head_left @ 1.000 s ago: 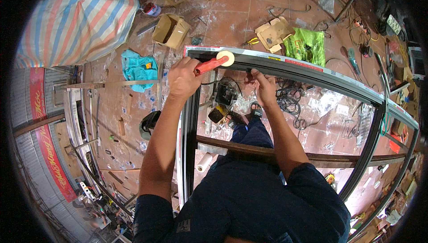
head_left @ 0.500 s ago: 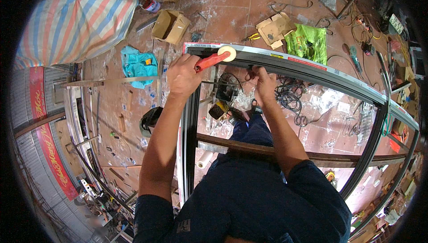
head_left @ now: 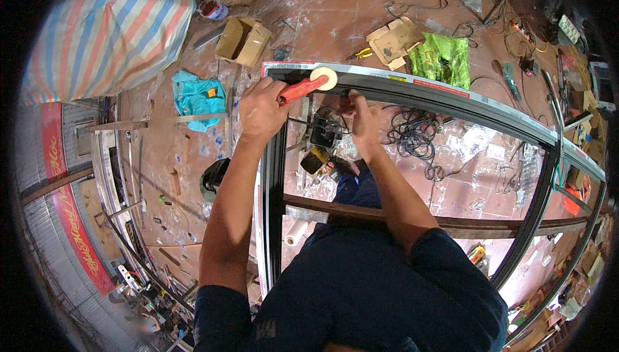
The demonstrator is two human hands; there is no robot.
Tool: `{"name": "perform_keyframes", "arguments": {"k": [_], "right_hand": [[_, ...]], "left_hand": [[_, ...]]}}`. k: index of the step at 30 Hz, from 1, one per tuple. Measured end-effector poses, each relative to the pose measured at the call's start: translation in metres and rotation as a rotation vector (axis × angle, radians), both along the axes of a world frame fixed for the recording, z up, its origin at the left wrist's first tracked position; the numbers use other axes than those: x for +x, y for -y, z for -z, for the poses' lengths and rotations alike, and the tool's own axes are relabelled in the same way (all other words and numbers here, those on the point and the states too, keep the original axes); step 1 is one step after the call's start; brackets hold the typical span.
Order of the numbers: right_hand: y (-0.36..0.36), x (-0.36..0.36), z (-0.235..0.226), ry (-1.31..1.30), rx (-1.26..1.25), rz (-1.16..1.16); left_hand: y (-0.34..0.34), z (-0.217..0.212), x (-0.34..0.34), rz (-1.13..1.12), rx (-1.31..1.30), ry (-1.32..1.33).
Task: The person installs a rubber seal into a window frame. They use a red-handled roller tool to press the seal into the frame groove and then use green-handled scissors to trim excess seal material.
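A large dark metal window frame (head_left: pixel 276 178) with pale film along its outer edge lies around me at working height. My left hand (head_left: pixel 263 108) is closed round a red-handled roller (head_left: pixel 302 89) at the frame's far left corner. Its round cream wheel rests over or against the far rail; exact contact cannot be made out. Just right of it, my right hand (head_left: pixel 362 120) is at the inner side of that rail, its fingers curled. Whatever those fingers pinch is too dark and small to name.
A brown bar (head_left: pixel 335 209) crosses beneath the frame. Black cable (head_left: pixel 412 134) lies coiled on the floor inside it. Beyond the far rail are cardboard boxes (head_left: pixel 242 41), yellow pliers (head_left: pixel 362 54) and a green bag (head_left: pixel 441 60). A turquoise bag (head_left: pixel 198 101) lies to the left.
My right hand has slid left along the far rail, nearer the roller. My left hand and the roller stay at the corner, and the whole view has shifted slightly.
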State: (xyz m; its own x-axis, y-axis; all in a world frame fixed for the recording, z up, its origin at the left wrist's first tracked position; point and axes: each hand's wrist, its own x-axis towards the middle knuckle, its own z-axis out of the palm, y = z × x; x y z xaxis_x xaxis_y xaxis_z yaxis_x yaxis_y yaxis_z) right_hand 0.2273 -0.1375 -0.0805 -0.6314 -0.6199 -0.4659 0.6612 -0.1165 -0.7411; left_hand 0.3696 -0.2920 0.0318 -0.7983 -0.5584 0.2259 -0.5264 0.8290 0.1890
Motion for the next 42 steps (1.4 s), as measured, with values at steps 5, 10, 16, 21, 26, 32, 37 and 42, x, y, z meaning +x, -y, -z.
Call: {"name": "perform_keyframes", "arguments": {"k": [5, 10, 16, 21, 26, 32, 37, 42], "right_hand": [[0.014, 0.006, 0.003, 0.093, -0.095, -0.043], [0.018, 0.019, 0.0, 0.026, -0.115, 0.066], [0.029, 0.02, -0.001, 0.012, -0.114, -0.036], [0.034, 0.028, -0.004, 0.051, -0.101, -0.034], [0.048, 0.035, 0.0, 0.095, -0.016, -0.009], [0.054, 0.04, 0.002, 0.039, -0.129, -0.114], [0.066, 0.05, 0.004, 0.031, -0.128, 0.002], [0.071, 0.054, 0.01, -0.001, -0.239, -0.088]], "left_hand": [[0.002, 0.003, 0.0, -0.04, 0.019, 0.074], [-0.001, 0.003, -0.002, -0.051, 0.023, 0.029], [-0.003, 0.005, -0.003, -0.077, -0.013, 0.022], [-0.002, 0.006, -0.005, -0.073, -0.033, 0.017], [-0.001, 0.008, -0.005, -0.078, -0.078, 0.052], [-0.003, 0.006, -0.006, -0.066, -0.064, 0.066], [-0.001, 0.006, -0.01, -0.081, -0.074, 0.114], [-0.003, 0.004, -0.009, -0.057, -0.115, 0.075]]}}
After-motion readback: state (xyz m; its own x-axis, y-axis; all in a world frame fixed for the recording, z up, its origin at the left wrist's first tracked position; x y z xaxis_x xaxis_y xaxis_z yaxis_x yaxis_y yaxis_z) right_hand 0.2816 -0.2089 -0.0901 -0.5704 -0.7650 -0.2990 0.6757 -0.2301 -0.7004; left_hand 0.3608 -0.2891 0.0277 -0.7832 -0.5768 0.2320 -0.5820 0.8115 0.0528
